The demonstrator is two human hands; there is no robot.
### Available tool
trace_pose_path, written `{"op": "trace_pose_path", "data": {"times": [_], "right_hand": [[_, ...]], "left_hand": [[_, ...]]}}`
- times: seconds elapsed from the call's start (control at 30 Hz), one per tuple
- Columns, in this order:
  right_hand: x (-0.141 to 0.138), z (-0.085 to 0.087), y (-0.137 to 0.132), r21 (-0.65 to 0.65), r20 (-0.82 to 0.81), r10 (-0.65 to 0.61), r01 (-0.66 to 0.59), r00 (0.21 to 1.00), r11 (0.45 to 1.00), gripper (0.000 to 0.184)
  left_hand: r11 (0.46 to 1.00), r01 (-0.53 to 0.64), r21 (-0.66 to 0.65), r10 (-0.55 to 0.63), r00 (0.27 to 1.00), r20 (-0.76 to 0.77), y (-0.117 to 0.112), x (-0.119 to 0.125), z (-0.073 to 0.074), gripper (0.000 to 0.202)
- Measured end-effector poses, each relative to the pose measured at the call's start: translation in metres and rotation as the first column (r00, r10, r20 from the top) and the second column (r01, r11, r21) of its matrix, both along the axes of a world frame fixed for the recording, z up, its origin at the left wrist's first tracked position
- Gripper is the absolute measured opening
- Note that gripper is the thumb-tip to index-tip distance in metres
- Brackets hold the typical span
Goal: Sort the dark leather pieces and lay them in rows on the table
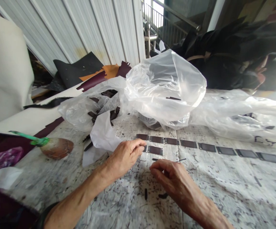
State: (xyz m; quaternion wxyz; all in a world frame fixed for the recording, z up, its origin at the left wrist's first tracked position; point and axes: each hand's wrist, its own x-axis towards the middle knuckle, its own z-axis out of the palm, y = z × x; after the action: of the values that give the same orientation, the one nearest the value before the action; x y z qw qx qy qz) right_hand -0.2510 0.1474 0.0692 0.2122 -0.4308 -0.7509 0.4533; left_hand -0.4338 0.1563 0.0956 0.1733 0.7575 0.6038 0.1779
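My left hand [125, 156] is closed, its fingertips at the near edge of a row of small dark rectangular leather pieces [171, 141] laid on a speckled, stained work table [118, 203]. A short dark leather piece [155, 150] lies just right of those fingertips. My right hand [168, 171] pinches a thin dark strip [179, 160] whose ends stick out past the fingers. Two small dark scraps [145, 194] lie on the table below my hands. Whatever my left fingers may hold is hidden.
A crumpled clear plastic bag [164, 89] with dark scraps stands behind my hands, and white paper [102, 136] lies at its left. A brown rounded object with a green handle [55, 148] and pink fabric [1, 160] sit left. Leather offcuts [99, 73] and a metal railing [164, 28] lie beyond.
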Motion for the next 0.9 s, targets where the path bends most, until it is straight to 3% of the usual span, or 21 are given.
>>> {"op": "trace_pose_path", "data": {"times": [0.1,0.2,0.27,0.33,0.4,0.47,0.53,0.63,0.77,0.9], "right_hand": [[0.007,-0.003,0.001,-0.028,-0.024,-0.038,0.037,0.999,0.999,0.024],[0.013,-0.006,0.001,-0.130,-0.095,-0.098,0.085,0.991,0.988,0.024],[0.012,-0.008,0.000,-0.276,-0.193,-0.155,0.098,0.969,0.956,0.022],[0.008,-0.006,-0.002,-0.446,-0.337,-0.208,0.039,0.918,0.894,0.029],[0.003,-0.004,-0.004,-0.559,-0.493,-0.220,-0.113,0.842,0.821,0.037],[0.000,-0.003,-0.004,-0.615,-0.594,-0.248,-0.234,0.765,0.753,0.038],[0.001,-0.005,-0.002,-0.668,-0.601,-0.324,-0.236,0.730,0.706,0.035],[0.006,-0.010,0.002,-0.713,-0.567,-0.415,-0.171,0.712,0.680,0.034],[0.017,-0.018,0.012,-0.725,-0.566,-0.456,-0.150,0.687,0.673,0.032],[0.036,-0.021,0.022,-0.709,-0.460,-0.480,0.016,0.747,0.705,0.036]], "left_hand": [[0.999,-0.024,0.033,0.026,0.996,-0.081,0.006,0.006,0.007,0.026],[0.983,-0.045,0.177,0.060,0.995,-0.076,0.005,0.011,0.021,0.023],[0.965,-0.080,0.248,0.052,0.992,0.116,0.002,0.017,0.030,0.022],[0.980,-0.125,0.156,0.040,0.887,0.460,-0.003,0.027,0.033,0.025],[0.993,-0.113,-0.040,0.105,0.661,0.743,-0.009,0.042,0.027,0.028],[0.986,-0.121,-0.116,0.162,0.503,0.849,-0.013,0.057,0.016,0.027],[0.981,-0.168,-0.098,0.166,0.465,0.870,-0.015,0.068,0.004,0.026],[0.973,-0.217,-0.073,0.171,0.474,0.864,-0.016,0.076,-0.008,0.025],[0.970,-0.204,-0.133,0.214,0.457,0.863,-0.011,0.076,-0.014,0.031],[0.981,-0.150,-0.120,0.168,0.362,0.917,0.002,0.066,-0.019,0.034]]}}
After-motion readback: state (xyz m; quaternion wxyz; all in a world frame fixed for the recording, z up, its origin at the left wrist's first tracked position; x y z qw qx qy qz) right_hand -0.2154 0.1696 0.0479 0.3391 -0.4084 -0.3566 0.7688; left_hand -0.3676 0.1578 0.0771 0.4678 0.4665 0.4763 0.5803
